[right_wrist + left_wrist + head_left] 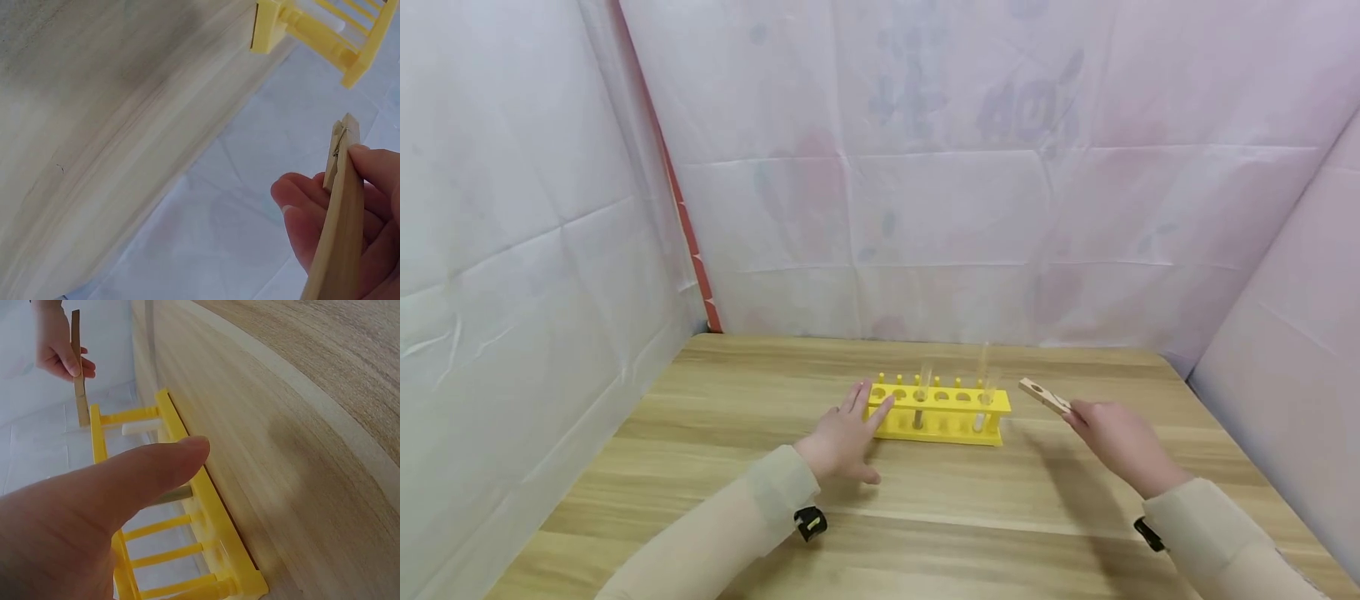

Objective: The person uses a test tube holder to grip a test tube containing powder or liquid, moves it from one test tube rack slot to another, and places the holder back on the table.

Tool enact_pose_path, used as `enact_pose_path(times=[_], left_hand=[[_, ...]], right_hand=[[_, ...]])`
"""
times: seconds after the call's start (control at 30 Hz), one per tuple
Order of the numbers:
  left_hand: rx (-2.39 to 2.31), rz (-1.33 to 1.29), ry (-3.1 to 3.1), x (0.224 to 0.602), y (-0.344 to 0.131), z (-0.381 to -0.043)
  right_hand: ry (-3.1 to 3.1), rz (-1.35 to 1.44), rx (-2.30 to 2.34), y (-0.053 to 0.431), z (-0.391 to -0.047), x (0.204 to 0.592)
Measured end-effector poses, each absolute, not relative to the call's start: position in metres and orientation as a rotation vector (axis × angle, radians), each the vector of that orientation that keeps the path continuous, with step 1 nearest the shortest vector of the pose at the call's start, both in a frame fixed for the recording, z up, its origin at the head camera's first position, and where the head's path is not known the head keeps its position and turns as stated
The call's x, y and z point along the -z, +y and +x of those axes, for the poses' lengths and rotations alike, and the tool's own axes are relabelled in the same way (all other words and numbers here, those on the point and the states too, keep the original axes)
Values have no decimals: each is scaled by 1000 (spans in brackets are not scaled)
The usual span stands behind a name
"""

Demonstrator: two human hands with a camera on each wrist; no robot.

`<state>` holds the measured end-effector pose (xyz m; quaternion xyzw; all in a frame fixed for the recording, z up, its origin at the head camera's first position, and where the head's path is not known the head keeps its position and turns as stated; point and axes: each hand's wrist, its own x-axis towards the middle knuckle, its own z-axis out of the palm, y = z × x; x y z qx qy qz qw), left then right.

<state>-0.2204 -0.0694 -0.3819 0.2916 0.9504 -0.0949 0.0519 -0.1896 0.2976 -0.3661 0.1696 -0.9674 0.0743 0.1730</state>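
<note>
A yellow test tube rack (940,435) stands upright on the wooden table. My left hand (844,435) rests at its left end, fingers spread and touching the top bar. In the left wrist view the thumb (156,465) stretches straight across the front of the rack. One clear test tube (919,417) with dark contents sits in a middle hole. Another test tube (980,421), with white contents at its bottom, is in the right-end hole. My right hand (1120,442) holds a wooden test tube holder (1043,396) to the right of the rack, its tip apart from the tubes.
The wood-grain table (940,542) spreads around the rack. Pale sheeting (925,233) hangs behind and on both sides, with a red strip (681,208) at the back left corner. Pegs (899,379) rise along the rack's back edge.
</note>
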Motion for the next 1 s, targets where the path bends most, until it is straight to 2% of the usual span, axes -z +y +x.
enact_pose_path(times=[1.0], left_hand=[[297, 882, 2871, 381, -65, -221]], right_hand=[[-2788, 496, -239, 289, -183, 342]])
